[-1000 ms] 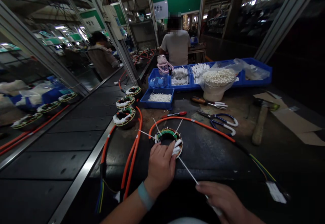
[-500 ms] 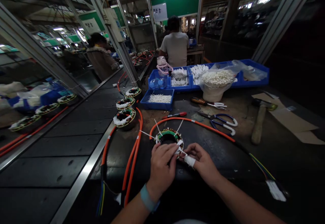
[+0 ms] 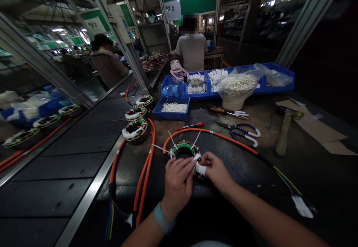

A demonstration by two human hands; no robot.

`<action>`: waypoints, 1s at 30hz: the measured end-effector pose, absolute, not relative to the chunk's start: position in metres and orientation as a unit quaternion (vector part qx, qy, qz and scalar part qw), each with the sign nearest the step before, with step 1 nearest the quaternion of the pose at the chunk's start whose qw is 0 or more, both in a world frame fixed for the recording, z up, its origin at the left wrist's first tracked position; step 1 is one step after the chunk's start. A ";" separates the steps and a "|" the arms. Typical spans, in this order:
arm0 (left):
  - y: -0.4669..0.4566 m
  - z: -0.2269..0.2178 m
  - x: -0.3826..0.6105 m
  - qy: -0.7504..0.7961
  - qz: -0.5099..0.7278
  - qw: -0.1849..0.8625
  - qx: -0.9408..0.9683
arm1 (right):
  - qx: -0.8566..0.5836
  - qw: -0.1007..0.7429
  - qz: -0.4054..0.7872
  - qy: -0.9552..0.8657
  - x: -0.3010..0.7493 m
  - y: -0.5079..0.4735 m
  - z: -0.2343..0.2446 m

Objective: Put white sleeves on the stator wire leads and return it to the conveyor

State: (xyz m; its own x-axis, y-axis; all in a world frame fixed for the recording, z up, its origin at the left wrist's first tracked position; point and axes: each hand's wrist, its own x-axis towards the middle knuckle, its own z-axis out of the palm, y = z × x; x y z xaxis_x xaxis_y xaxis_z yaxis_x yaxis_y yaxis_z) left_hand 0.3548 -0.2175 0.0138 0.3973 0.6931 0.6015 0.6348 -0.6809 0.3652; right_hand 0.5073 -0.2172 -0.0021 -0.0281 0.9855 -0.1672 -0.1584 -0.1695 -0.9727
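A motor stator (image 3: 183, 145), a ring with a green board along its top, lies on the dark bench with several thin white cable ties sticking out of it. My left hand (image 3: 179, 178) is closed over its near side, fingers pressing a white sleeve piece (image 3: 197, 157) at the right of the ring. My right hand (image 3: 216, 170), its thumb wrapped in white, pinches at the ring's right edge. The cable tie in that pinch is mostly hidden by the thumb. An orange cable (image 3: 223, 135) arcs behind the stator.
Scissors (image 3: 243, 132), a red marker (image 3: 191, 125), a screwdriver (image 3: 220, 110) and a hammer (image 3: 285, 133) lie beyond. A blue tray (image 3: 171, 116) holds cable ties; blue bins (image 3: 205, 94) stand behind. More stators (image 3: 134, 129) sit at left by the conveyor (image 3: 69, 157). Two people are farther back.
My right hand has moved left and slightly up, bringing its wrapped thumb against the ring's edge. The cable tie stretched to it before is now mostly covered. My left hand keeps its hold.
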 end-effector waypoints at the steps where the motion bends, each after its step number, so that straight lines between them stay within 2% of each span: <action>1: -0.218 0.014 0.355 0.399 0.378 0.037 0.835 | -0.504 0.478 0.534 -0.482 0.510 -0.216 0.000; 4: -0.218 0.016 0.354 0.399 0.374 0.034 0.836 | -0.496 0.401 0.267 -0.722 0.520 -0.216 0.007; 7: -0.218 0.019 0.354 0.401 0.347 0.033 0.847 | -0.418 0.322 -0.001 -0.850 0.530 -0.217 0.015; 11: -0.217 0.026 0.354 0.447 0.279 0.010 0.850 | -0.307 0.306 -0.139 -0.890 0.531 -0.207 0.024; 14: -0.214 0.028 0.353 0.443 0.256 0.022 0.859 | -0.326 0.274 -0.173 -0.888 0.524 -0.184 0.032; 16: -0.212 0.028 0.352 0.420 0.248 0.025 0.872 | -0.350 0.245 -0.148 -0.892 0.520 -0.168 0.036; 21: -0.211 0.025 0.348 0.400 0.206 -0.048 0.892 | -0.418 0.258 0.040 -0.870 0.524 -0.159 0.037; 23: -0.213 0.024 0.350 0.407 0.197 -0.080 0.888 | -0.398 0.278 0.138 -0.864 0.528 -0.168 0.036; 25: -0.216 0.025 0.353 0.419 0.195 -0.088 0.882 | -0.377 0.276 0.181 -0.865 0.530 -0.178 0.035; 30: -0.216 0.019 0.356 0.455 0.241 -0.031 0.857 | -0.413 0.222 0.040 -0.883 0.521 -0.184 0.027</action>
State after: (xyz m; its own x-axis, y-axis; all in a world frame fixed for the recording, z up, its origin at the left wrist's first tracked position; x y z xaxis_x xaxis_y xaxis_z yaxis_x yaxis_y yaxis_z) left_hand 0.3557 -0.2155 0.0190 0.4695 0.7641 0.4424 0.7945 -0.5842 0.1658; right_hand 0.5214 -0.1844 0.0274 -0.5613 0.7459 0.3585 0.7106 0.6565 -0.2532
